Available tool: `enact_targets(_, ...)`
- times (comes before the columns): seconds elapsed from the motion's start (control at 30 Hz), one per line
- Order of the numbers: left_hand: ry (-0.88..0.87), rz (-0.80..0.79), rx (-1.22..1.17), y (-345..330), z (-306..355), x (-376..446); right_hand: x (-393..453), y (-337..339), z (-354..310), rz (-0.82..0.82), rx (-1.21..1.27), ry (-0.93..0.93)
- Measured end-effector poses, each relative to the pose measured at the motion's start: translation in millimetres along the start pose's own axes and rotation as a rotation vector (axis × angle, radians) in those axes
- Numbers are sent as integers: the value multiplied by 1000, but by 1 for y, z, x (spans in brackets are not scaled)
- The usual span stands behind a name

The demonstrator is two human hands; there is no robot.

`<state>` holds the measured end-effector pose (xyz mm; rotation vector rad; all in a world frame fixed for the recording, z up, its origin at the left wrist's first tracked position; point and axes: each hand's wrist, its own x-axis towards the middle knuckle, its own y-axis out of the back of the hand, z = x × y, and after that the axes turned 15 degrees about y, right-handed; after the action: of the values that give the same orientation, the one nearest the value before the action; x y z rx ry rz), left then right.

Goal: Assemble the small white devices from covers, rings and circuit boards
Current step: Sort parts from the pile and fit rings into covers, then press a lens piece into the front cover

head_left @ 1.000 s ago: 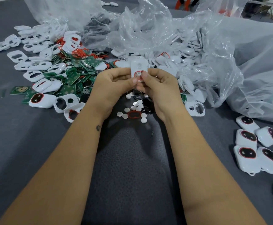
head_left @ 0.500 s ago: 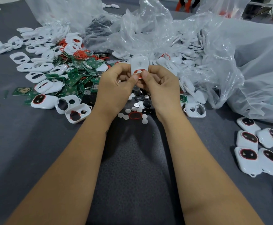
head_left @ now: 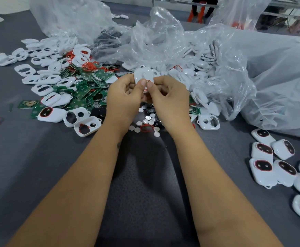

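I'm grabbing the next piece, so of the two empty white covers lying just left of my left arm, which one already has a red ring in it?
The nearer white plastic cover, closest to your left forearm: red ring around its big opening. The other cover has none.

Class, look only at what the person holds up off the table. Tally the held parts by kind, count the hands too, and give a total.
Hands: 2, the left hand and the right hand
White cover: 1, the white cover pinched by both hands
Red ring: 1, the red ring on that cover, at the thumb tips
Total: 4
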<state>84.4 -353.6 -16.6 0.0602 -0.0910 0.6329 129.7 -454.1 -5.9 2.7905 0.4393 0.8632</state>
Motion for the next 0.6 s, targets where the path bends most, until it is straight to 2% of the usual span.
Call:
enact_targets(0.13,108,-16,-83,3,-1,5,8,2,-6,-157,-11,-26)
enact_targets(0.23,161,-42,-177,7,-2,7,13,9,-7,-157,-7,-67)
enact_targets(0.33,215,-1,-196,6,-2,9,16,27,-3,-195,-255,-62)
enact_targets(0.5,338,26,-215,6,-1,12,3,43,-3,-614,-634,-37)
enact_targets(0.6,399,-31,-383,5,-1,13,3,36,-2,-680,-741,39)
